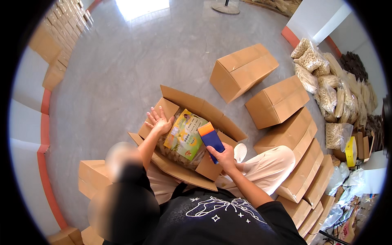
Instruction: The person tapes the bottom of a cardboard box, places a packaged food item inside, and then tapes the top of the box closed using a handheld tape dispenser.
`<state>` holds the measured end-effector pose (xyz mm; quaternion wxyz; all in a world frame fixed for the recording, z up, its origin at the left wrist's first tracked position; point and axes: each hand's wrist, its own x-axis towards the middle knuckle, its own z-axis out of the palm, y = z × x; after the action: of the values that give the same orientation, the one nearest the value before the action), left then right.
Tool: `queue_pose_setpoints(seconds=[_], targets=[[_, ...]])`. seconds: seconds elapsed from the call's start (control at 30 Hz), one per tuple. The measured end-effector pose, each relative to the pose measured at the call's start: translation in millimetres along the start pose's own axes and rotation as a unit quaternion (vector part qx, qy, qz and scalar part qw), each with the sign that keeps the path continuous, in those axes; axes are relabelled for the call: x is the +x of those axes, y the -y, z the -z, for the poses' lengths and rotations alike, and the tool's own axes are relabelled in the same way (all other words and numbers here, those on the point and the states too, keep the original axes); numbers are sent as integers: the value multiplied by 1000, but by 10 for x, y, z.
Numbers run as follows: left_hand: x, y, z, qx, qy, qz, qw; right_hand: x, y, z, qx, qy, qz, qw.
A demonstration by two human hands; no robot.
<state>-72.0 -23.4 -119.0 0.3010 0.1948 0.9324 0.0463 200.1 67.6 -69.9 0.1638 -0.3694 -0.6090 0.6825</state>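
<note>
Between my legs stands an open cardboard box (183,176), its long flaps spread outward. A colorful printed bag or sheet (186,134) with writing lies on top inside it, over pale contents in transparent plastic. My left hand (160,123) has its fingers spread over the far-left end flap (167,107), its palm near the sheet's edge; whether it presses down I cannot tell. In my right hand (225,156) is a flat blue-and-orange block (211,141) of unclear kind, held above the box's right side. Its orange end points away from me.
Closed cardboard boxes (245,72) stand ahead to the right, with several more stacked (303,174) beside my right leg. Transparent bags of pale goods (327,82) line the right wall. Another box (93,177) sits at left. A round stand base (225,8) is far ahead.
</note>
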Motion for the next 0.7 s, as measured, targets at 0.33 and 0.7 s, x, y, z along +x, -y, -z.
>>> queue_pose_setpoints(seconds=[0.33,0.7], targets=[[-959,454,957,290,250,-351,855,32,-47,-37,-4,-26,-11,1000],[-264,339,345,102,-92,-385,912,124,122,222,64,49,-94,992]])
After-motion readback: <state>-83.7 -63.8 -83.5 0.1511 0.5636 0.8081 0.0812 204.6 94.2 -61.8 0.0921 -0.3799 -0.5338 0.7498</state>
